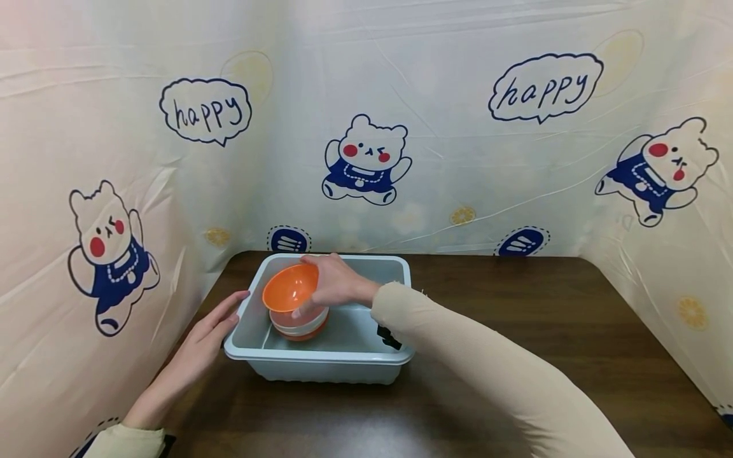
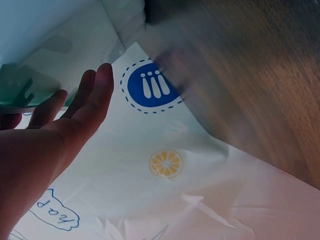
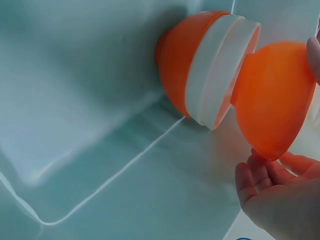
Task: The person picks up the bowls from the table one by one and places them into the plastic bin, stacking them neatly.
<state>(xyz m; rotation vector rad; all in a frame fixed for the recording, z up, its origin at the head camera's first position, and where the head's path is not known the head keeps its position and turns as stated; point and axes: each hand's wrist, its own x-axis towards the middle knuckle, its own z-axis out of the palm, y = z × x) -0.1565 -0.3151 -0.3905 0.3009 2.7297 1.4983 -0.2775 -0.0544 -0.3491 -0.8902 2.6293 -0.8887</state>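
Note:
My right hand [image 1: 339, 282] grips an orange bowl [image 1: 286, 289] by its rim, thumb on one side and fingers on the other. The bowl is tilted just above a nested stack of bowls [image 1: 300, 330]. In the right wrist view that stack shows an orange bowl [image 3: 180, 55] at the bottom and white bowls [image 3: 210, 70] inside it. All of them are at the left side of a light blue plastic basin [image 1: 329, 358]. Against the basin's left rim rest the extended fingers of my left hand [image 1: 200, 340]; the left wrist view shows them loosely straight.
The basin stands on a dark brown wooden table [image 1: 492, 305], near its back left. A printed cloth [image 1: 446, 159] with cartoon bears hangs behind the table and along both sides. The basin's raised walls surround the bowls.

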